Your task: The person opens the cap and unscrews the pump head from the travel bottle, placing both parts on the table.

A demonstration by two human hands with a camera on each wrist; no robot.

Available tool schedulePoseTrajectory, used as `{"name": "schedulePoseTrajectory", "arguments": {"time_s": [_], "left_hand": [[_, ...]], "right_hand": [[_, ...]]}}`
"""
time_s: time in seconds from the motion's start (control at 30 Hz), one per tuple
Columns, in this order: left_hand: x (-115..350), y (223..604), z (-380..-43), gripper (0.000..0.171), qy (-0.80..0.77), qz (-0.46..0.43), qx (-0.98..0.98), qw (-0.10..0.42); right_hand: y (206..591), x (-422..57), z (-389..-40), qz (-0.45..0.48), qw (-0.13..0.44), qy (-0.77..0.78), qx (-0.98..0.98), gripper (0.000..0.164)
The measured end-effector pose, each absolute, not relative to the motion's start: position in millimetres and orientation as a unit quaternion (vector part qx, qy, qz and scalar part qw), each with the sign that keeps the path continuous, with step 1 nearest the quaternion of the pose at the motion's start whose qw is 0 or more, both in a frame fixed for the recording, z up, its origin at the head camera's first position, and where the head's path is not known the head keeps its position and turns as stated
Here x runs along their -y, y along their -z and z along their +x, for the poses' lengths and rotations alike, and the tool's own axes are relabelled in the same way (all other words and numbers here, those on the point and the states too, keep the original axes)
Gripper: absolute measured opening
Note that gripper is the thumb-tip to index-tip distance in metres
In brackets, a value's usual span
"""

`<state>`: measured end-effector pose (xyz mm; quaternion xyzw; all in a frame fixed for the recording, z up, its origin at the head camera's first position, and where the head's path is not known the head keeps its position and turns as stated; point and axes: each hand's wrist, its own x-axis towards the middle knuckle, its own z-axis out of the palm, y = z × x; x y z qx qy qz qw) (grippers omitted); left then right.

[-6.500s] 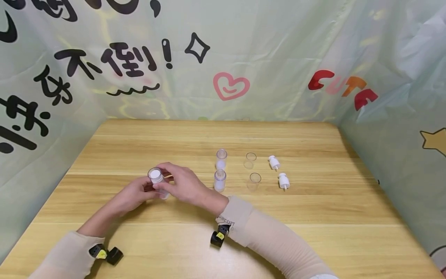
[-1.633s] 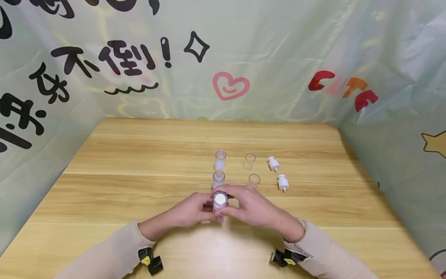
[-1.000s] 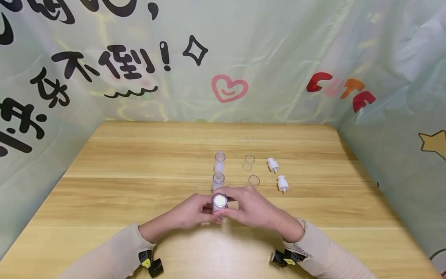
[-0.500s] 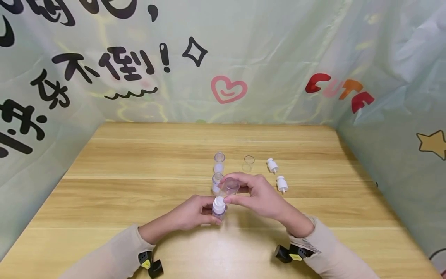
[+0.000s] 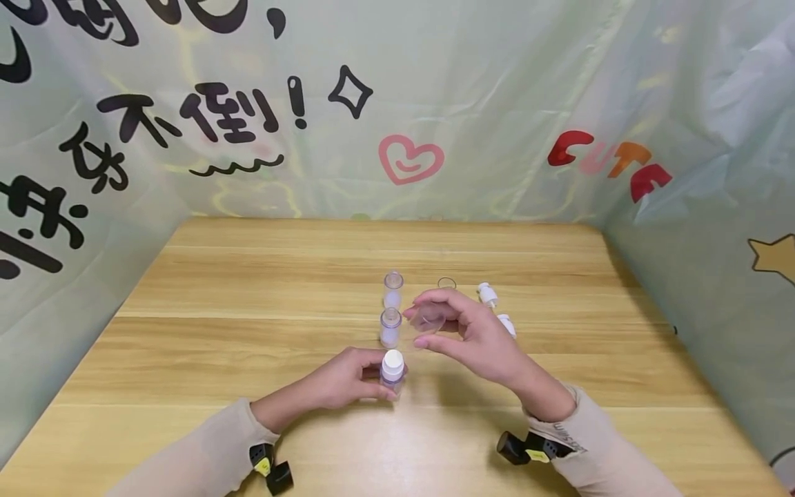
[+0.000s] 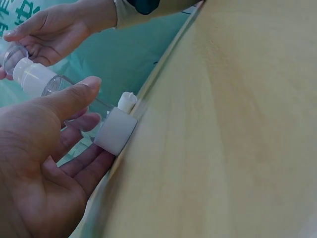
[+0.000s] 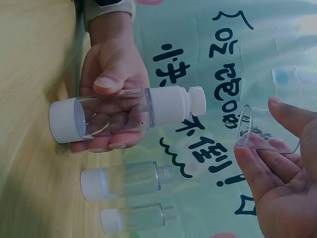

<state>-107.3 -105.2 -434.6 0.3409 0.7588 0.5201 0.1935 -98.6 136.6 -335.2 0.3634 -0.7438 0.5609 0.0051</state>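
Note:
In the head view my left hand (image 5: 341, 379) holds a clear pump bottle (image 5: 392, 379) upright by its body, in front of two bottles without pumps. The right wrist view shows its white base, clear body and white pump head (image 7: 173, 105), with my left thumb and fingers round the body. My right hand (image 5: 481, 335) grips a clear cap (image 5: 428, 317) between thumb and fingers, above and right of the pump head and apart from it. In the right wrist view the cap (image 7: 246, 126) has its round rim toward the bottle.
Two open clear bottles (image 5: 393, 290) (image 5: 390, 330) stand in a line beyond the held one. Behind my right hand are the rim of another clear cap (image 5: 446, 282) and two white pump heads (image 5: 487, 295) (image 5: 507, 324), partly covered. A printed curtain (image 5: 497, 103) encloses the wooden table (image 5: 248, 276).
Both hands brought the capped bottle from the left side to the table's middle. Then my right hand lifted the clear cap off, baring the pump head, and moved right and away with it.

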Motion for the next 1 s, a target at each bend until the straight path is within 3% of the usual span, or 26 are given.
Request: {"name": "schedulePoseTrajectory", "arguments": {"time_s": [0.23,1.0], "left_hand": [[106.4,438.4,-109.3,0.035,-0.525,0.369,-0.745,0.180],[109.1,438.1,-111.5,0.038,-0.535,0.345,-0.745,0.201]], "right_hand": [[335.8,-143.1,-99.2,0.351,-0.009,-0.583,0.733,0.042],[352.0,-173.5,-100.2,0.297,-0.035,-0.572,0.764,0.043]]}}
